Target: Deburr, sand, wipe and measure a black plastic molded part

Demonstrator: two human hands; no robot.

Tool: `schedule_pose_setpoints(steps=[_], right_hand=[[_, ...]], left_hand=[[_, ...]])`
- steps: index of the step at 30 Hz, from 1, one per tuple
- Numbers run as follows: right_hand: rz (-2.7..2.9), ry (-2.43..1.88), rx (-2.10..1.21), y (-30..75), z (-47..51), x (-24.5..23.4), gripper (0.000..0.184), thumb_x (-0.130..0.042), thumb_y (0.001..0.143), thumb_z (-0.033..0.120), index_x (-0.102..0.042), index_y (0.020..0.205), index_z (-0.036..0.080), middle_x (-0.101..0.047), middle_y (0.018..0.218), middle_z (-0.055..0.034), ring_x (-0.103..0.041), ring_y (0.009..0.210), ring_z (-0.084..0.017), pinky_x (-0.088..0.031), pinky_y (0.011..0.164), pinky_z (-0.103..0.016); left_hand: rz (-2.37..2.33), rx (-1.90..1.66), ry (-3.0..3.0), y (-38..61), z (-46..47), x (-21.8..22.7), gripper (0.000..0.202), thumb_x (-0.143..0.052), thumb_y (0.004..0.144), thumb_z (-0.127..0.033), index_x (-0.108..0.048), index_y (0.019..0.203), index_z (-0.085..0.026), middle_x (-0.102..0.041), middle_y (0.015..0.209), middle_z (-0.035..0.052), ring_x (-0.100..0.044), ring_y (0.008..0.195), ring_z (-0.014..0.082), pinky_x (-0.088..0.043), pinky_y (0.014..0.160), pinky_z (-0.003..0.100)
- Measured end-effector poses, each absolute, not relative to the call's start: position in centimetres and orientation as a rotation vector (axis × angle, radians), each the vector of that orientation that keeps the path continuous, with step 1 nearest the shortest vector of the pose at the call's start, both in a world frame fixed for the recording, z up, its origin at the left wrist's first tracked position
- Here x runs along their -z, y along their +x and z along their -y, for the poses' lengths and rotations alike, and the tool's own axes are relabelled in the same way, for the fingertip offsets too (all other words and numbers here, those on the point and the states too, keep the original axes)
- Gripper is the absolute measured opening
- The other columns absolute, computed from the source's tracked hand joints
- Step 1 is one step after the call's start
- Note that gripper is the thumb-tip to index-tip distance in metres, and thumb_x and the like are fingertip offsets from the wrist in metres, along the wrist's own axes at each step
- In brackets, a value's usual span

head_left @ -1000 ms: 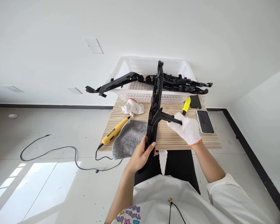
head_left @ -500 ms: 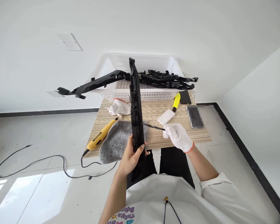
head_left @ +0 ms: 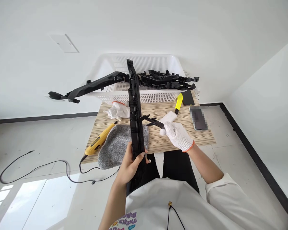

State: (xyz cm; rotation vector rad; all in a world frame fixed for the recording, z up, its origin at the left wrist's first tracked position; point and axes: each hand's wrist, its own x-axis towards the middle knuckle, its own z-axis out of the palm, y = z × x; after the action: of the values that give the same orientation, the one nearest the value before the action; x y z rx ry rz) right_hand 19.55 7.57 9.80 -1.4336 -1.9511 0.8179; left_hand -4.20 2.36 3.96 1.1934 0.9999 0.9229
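Observation:
My bare left hand (head_left: 131, 166) is wrapped round the lower part of a long black plastic trim piece (head_left: 135, 118), which stands nearly upright before me. My right hand (head_left: 179, 135), in a white knitted glove with an orange cuff, pinches a short, thin black plastic strip (head_left: 155, 122). The strip's forked far end lies close beside the trim piece's right edge; whether they touch I cannot tell. Behind them, a white plastic basket (head_left: 158, 96) holds several more black trim pieces (head_left: 168, 80). Another long trim piece (head_left: 93, 85) sticks out over the basket's left side.
On the wooden table (head_left: 156, 140) lie a grey cloth (head_left: 112, 150), a yellow corded tool (head_left: 99, 140), a white glove (head_left: 118, 110), a white box (head_left: 168, 117), a yellow-handled tool (head_left: 179, 101), a black flat object (head_left: 188, 97) and a phone (head_left: 198, 118). A cord (head_left: 67, 169) trails across the floor.
My right hand has moved slightly left and up, and the black strip has turned to show its forked end. The left hand still grips the trim piece. The whole view has shifted a little.

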Motion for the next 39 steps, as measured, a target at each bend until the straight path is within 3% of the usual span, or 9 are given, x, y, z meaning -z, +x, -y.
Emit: schedule_pose_setpoints(steps=[3,6,11,14,18,21,31,35,39], right_hand=[[2.101,-1.31,-0.764,20.0,-8.7,-10.2,0.04,-0.03,0.103,0.038,-0.064,0.099,0.017,-0.069,0.091,-0.0058,-0.061,0.073,-0.015,-0.046,0.07,-0.029],[2.141,-1.235,-0.715,20.5,-9.7,-10.8,0.04,-0.028,0.104,0.035,-0.058,0.122,0.016,-0.067,0.101,-0.0069,-0.061,0.071,-0.012,-0.047,0.069,-0.028],[2.267,-1.215,-0.474,20.8,-10.2,-11.9,0.042,-0.027,0.106,0.035,-0.051,0.134,0.016,-0.069,0.089,-0.0032,-0.061,0.065,-0.011,-0.047,0.071,-0.027],[2.344,-1.211,-0.249,20.7,-10.0,-12.1,0.043,-0.028,0.106,0.036,-0.049,0.14,0.019,-0.07,0.094,-0.0031,-0.062,0.07,-0.012,-0.045,0.067,-0.026],[2.484,-1.211,0.197,20.7,-9.6,-11.6,0.044,-0.029,0.106,0.027,-0.047,0.145,0.032,-0.068,0.088,-0.0017,-0.057,0.069,-0.014,-0.036,0.058,-0.026],[2.523,-1.231,0.35,20.9,-9.4,-11.2,0.048,-0.031,0.105,0.022,-0.043,0.148,0.038,-0.065,0.083,-0.0007,-0.051,0.064,-0.013,-0.031,0.054,-0.027],[2.506,-1.07,0.166,21.7,-9.7,-11.0,0.043,-0.036,0.104,0.022,-0.05,0.145,0.025,-0.068,0.09,-0.0027,-0.056,0.074,-0.012,-0.037,0.058,-0.024],[2.48,-1.07,0.212,22.2,-9.9,-10.5,0.043,-0.042,0.1,0.022,-0.054,0.141,0.028,-0.068,0.091,-0.0019,-0.056,0.078,-0.013,-0.038,0.058,-0.024],[2.495,-1.109,0.291,22.5,-9.7,-10.4,0.042,-0.045,0.098,0.026,-0.057,0.137,0.032,-0.069,0.092,-0.0013,-0.055,0.074,-0.012,-0.032,0.053,-0.023]], left_hand=[[-0.975,-0.895,1.206,-4.1,-2.2,-4.0,0.024,-0.057,0.095,-0.032,-0.041,0.112,-0.025,-0.06,0.098,-0.0017,-0.067,0.066,0.0131,-0.058,0.07,0.035],[-0.96,-0.856,1.197,-3.8,-2.0,-4.2,0.025,-0.057,0.096,-0.032,-0.04,0.113,-0.025,-0.06,0.098,-0.0018,-0.067,0.066,0.0136,-0.058,0.069,0.035],[-0.955,-0.799,1.17,-3.2,-1.8,-4.5,0.028,-0.056,0.096,-0.033,-0.038,0.116,-0.025,-0.059,0.098,-0.0018,-0.068,0.064,0.0136,-0.056,0.066,0.033],[-0.953,-0.783,1.165,-3.2,-1.9,-4.7,0.028,-0.055,0.096,-0.034,-0.037,0.116,-0.025,-0.059,0.099,-0.0017,-0.067,0.064,0.0137,-0.056,0.067,0.033],[-0.959,-0.792,1.153,-3.4,-2.0,-4.8,0.03,-0.056,0.096,-0.034,-0.037,0.117,-0.024,-0.059,0.098,-0.0015,-0.067,0.064,0.0142,-0.056,0.068,0.034],[-0.966,-0.785,1.158,-3.7,-2.1,-4.8,0.029,-0.056,0.096,-0.035,-0.038,0.116,-0.024,-0.059,0.099,-0.001,-0.067,0.064,0.0143,-0.056,0.068,0.034],[-0.938,-0.756,1.17,-3.1,-2.1,-5.3,0.023,-0.052,0.099,-0.035,-0.039,0.114,-0.024,-0.059,0.1,-0.0013,-0.067,0.062,0.012,-0.056,0.066,0.032],[-0.922,-0.74,1.142,-3.1,-2.1,-5.3,0.023,-0.051,0.098,-0.035,-0.039,0.115,-0.024,-0.06,0.099,-0.0015,-0.068,0.062,0.0124,-0.056,0.064,0.031],[-0.92,-0.725,1.155,-3.2,-2.2,-5.1,0.025,-0.054,0.097,-0.037,-0.04,0.112,-0.023,-0.061,0.099,-0.0006,-0.067,0.062,0.0126,-0.056,0.062,0.03]])
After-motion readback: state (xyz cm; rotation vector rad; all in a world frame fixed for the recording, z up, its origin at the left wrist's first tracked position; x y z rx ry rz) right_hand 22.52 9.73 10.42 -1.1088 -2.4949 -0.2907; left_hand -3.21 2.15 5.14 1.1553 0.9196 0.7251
